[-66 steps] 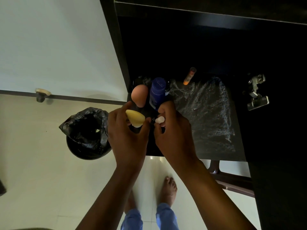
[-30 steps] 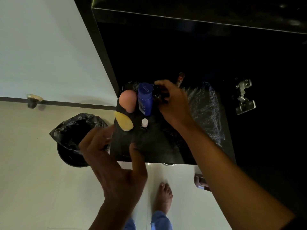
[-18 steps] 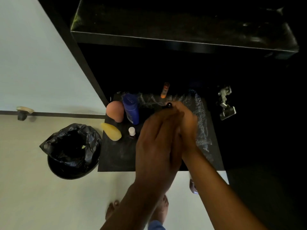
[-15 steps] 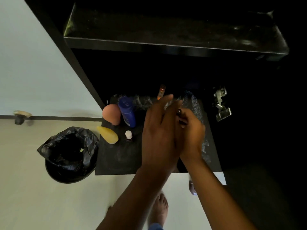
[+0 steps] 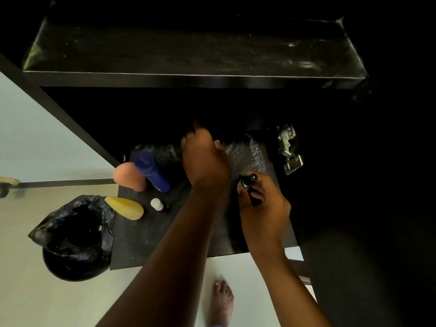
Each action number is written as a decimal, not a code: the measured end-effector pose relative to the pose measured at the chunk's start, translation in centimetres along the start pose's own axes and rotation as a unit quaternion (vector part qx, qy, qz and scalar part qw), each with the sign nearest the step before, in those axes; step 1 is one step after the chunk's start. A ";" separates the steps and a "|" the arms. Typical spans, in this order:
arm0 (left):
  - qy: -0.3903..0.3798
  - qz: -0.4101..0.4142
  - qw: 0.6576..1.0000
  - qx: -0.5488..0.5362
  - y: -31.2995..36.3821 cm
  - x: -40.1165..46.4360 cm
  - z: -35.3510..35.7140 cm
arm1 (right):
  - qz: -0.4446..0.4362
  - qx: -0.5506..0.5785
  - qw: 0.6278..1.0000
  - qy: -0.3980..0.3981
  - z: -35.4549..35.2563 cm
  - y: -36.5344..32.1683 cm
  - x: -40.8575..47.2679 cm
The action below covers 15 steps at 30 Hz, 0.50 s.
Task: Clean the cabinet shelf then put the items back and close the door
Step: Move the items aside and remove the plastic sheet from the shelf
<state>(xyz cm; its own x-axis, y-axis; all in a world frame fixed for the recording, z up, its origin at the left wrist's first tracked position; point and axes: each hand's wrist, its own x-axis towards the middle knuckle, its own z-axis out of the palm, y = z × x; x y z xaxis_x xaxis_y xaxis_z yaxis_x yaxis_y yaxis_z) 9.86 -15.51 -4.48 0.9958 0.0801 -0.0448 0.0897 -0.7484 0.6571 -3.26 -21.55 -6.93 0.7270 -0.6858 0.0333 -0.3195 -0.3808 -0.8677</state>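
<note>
**Head view: both hands at the dark cabinet shelf**

Head camera looked down on a black cabinet shelf (image 5: pixel 146 234) with a second dark shelf (image 5: pixel 188 55) above it. The left hand (image 5: pixel 204 159) reached toward the back of the lower shelf, fingers curled downward over a crinkled clear plastic sheet (image 5: pixel 247 154); the hand hid whatever lay beneath it, so I cannot tell whether it gripped anything. The right hand (image 5: pixel 264 208) was nearer the front right, its fingers closed round a small black bottle with a round cap (image 5: pixel 247 181), held just above the plastic.

Along the shelf's left side stood a blue cylindrical bottle (image 5: pixel 152 172), tilted, touching a peach egg-shaped sponge (image 5: pixel 128 177) beside it. In front of them lay a yellow teardrop-shaped sponge (image 5: pixel 126 207) at the left edge, and near it a small dark vial with a white cap (image 5: pixel 158 205).

A metal door hinge (image 5: pixel 289 148) was fixed to the cabinet's right wall. On the pale floor to the left sat a round bin lined with a black plastic bag (image 5: pixel 73 237). A bare foot (image 5: pixel 221 300) showed below the shelf.
</note>
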 end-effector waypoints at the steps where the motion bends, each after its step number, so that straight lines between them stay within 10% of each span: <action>1: 0.009 -0.002 1.000 -0.010 0.0 0.1 -0.2 | 0.000 0.002 1.000 0.005 0.0 0.1 -0.1; 15: 0.035 0.146 0.985 -0.083 -2.3 -8.0 -3.5 | 0.022 0.004 1.000 0.017 -1.5 0.2 -2.8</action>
<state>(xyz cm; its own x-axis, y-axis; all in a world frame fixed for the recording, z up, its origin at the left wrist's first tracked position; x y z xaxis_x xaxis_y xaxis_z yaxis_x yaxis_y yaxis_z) 1.58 -12.14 -3.01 0.9742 -0.0736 0.2133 -0.2113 -0.6292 0.7479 -6.28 -20.58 -6.46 0.6905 -0.7233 0.0116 -0.3461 -0.3445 -0.8727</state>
